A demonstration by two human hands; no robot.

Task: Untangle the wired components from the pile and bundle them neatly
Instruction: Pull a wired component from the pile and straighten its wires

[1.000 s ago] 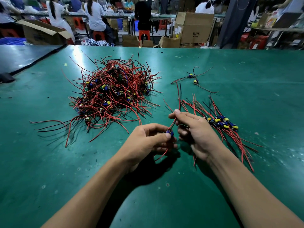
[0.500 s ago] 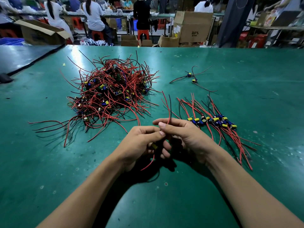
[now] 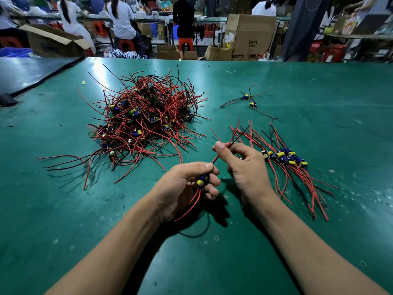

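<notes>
On the green worktop (image 3: 63, 209), the tangled pile of wired components (image 3: 144, 118) lies at ten o'clock from the hands. The left hand (image 3: 185, 188) grips one component (image 3: 201, 181) by its small board; the right hand (image 3: 244, 167) pinches its red lead (image 3: 217, 159). The sorted components (image 3: 285, 159) lie at three o'clock.

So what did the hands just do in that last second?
The right hand, pressed against the left hand half a second ago, slid its pinch up the wires, away from the person, pulling them straight. The left hand kept gripping the component. The pile, sorted row and two loose pieces stayed put.
</notes>
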